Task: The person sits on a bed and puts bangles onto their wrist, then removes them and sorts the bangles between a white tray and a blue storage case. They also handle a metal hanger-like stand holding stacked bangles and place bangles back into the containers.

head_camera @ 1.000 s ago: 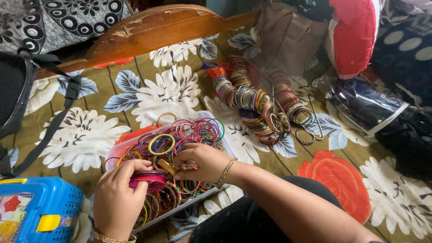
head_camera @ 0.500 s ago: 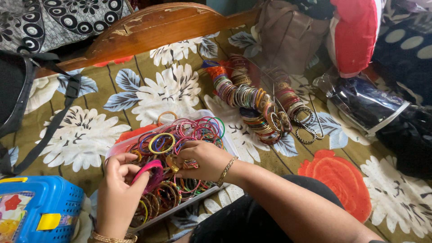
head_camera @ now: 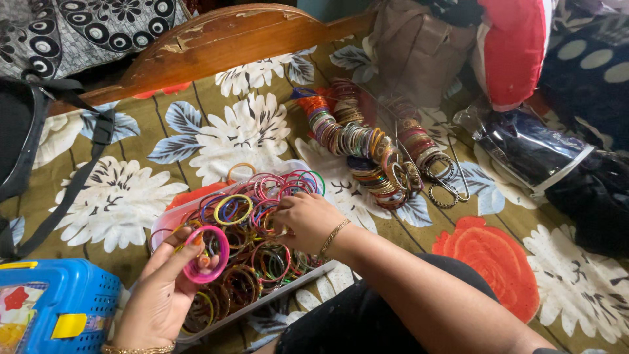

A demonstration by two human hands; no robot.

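We held a pink bangle (head_camera: 206, 252) pinched upright in the fingers of our left hand (head_camera: 157, 301), just above the near end of the clear tray (head_camera: 164, 223). Our right hand (head_camera: 308, 219) reached into the middle of that tray, fingers curled down among the loose bangles (head_camera: 262, 223); we could not tell whether they had closed on one. The two hands were apart, both over the tray.

The grip on the pink bangle was light, only fingertips on the rim, so we judged it could slip and drop back into the heap, where many rings looked alike. The loose bangles lay tangled and overlapping, and pulling one might have dragged others over the low wall onto the flowered bedsheet (head_camera: 249, 131). The tray sat on soft bedding, so a hard press from our right hand could have tipped it towards our lap. The stacked bangles (head_camera: 367, 147) further off lay well apart and seemed safe.
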